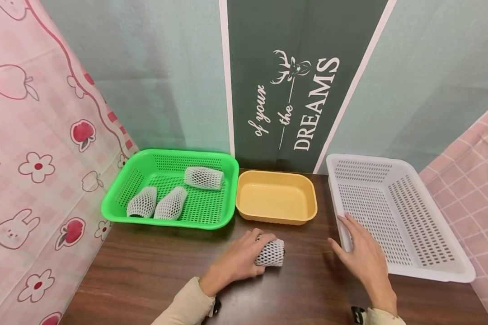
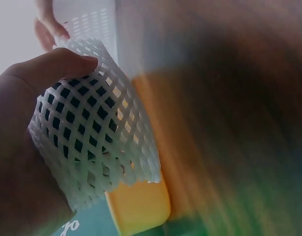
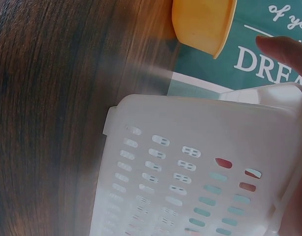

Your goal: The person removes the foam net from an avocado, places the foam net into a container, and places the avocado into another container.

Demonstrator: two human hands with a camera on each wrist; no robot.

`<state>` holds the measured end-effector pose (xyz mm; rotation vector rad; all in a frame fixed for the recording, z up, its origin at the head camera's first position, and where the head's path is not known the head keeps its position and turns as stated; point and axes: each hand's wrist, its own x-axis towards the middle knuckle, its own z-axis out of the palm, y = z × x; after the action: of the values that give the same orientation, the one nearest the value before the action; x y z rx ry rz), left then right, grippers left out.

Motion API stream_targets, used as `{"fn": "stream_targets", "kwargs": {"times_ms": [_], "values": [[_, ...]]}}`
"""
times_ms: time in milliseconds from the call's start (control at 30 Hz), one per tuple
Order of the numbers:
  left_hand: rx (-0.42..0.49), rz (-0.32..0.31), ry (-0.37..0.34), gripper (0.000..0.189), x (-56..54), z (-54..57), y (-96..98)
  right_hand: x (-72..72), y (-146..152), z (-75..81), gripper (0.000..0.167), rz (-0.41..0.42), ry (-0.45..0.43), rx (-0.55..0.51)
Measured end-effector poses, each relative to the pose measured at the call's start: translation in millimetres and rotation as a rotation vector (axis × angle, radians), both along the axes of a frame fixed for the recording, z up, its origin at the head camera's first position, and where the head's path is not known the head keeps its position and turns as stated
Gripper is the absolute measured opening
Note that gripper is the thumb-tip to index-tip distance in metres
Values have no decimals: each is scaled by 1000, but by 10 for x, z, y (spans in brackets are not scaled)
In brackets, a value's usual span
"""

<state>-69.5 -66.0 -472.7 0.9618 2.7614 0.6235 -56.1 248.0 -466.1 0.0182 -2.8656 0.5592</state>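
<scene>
One white foam net [image 1: 271, 253] is in the left hand [image 1: 241, 256], above or on the counter [image 1: 146, 266] in front of the yellow tray; I cannot tell whether it touches the wood. That hand is clamped on the net, fingers and thumb curled round it. The right hand [image 1: 365, 256] has its fingers extended and thumb apart, fingertips at the near left rim of the white basket [image 1: 427, 274].

There are four foam nets in all. Besides the held one, three lie in the green basket [image 1: 171, 222]: a back net [image 1: 204, 178] lying crosswise, and at the front left a left net [image 1: 143, 202] just beside a middle net [image 1: 171, 204]. The containers number three: the green basket, the yellow tray [image 1: 276, 203] just beside it, and the white basket, set apart by a strip of counter. Two pale sleeves [image 1: 187, 304] and two dark wristbands [image 1: 216, 307] show at the bottom edge.

Behind stands one green cloth [image 1: 244, 54] printed with a deer head and "DREAMS"; a pink cloth [image 1: 44, 194] with rabbits and flowers hangs at the left, a pink checked cloth [image 1: 476, 194] at the right.

The left wrist view alone shows the thumb lying across the net's diamond mesh close up, with yellow visible through some holes. The right wrist view alone shows the white basket's slotted outer wall. Only the head view includes the green basket.
</scene>
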Motion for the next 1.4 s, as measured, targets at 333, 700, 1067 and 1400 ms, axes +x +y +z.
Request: {"fn": "stream_targets", "kwargs": {"times_ms": [333,700,1067,1400], "values": [[-25,-20,29,81,70,-193,51,2,-16,5,70,-8,4,8],[-44,-21,98,81,138,-340,63,8,-22,-2,69,3,24,3],[-20,-31,86,87,132,-348,40,6,-23,7,67,13,41,-10],[68,-56,76,91,116,-280,-40,-5,-22,4,68,18,49,-7]]}}
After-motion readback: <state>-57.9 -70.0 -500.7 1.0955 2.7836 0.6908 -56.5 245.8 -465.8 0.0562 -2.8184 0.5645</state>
